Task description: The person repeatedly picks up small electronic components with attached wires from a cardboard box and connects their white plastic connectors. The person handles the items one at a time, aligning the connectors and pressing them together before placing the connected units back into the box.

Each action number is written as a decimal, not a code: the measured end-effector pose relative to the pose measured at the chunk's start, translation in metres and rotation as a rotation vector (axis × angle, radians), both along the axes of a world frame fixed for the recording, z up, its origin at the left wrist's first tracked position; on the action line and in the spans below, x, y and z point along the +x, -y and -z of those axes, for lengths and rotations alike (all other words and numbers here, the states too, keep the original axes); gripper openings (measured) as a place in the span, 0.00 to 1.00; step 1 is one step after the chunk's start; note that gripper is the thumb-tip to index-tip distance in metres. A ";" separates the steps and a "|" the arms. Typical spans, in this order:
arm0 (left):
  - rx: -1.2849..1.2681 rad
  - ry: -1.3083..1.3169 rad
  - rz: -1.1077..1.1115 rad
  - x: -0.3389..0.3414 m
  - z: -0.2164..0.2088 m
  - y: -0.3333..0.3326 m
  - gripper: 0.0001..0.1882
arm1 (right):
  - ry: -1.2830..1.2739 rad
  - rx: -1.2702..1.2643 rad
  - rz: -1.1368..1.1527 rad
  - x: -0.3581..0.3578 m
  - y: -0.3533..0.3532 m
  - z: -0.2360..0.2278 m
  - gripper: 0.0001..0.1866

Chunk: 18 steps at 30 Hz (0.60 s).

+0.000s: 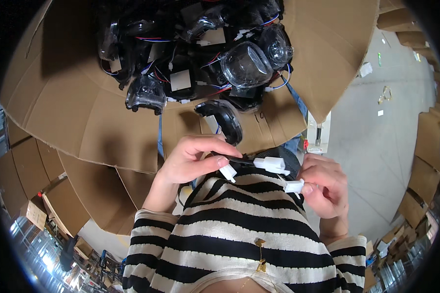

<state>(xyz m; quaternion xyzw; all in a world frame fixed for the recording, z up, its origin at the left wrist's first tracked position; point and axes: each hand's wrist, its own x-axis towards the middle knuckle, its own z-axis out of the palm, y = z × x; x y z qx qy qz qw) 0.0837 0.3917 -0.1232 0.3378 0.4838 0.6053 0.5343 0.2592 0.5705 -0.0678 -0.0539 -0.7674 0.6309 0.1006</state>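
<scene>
My left hand (195,158) is closed, thumb and fingers pinching a black cable (244,160) in front of my striped top. A larger white plug connector (270,165) sits at the cable's right end, and a smaller white connector (228,173) hangs under the left thumb. My right hand (326,185) pinches another white connector (294,186) between thumb and fingers, just below and right of the larger plug and apart from it. Just beyond the left hand is a black lamp unit (225,119) with a clear curved lens; its lower end is partly hidden by that hand.
A big open cardboard box (98,117) stands ahead, its flaps bent toward me. Inside lie several black lamp units (247,63) with clear covers, coloured wires and white plugs. Grey floor (381,141) with small scraps stretches right. More cartons (63,205) stand at the left.
</scene>
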 end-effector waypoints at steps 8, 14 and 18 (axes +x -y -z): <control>-0.017 -0.160 0.006 0.001 -0.002 0.005 0.07 | -0.039 0.029 0.005 -0.006 -0.001 0.001 0.02; -0.006 -0.216 0.056 -0.002 -0.002 0.008 0.06 | 0.010 0.104 -0.056 -0.006 0.000 -0.002 0.04; -0.012 -0.206 0.038 0.001 -0.001 0.013 0.06 | 0.070 0.269 -0.043 -0.003 0.004 -0.001 0.05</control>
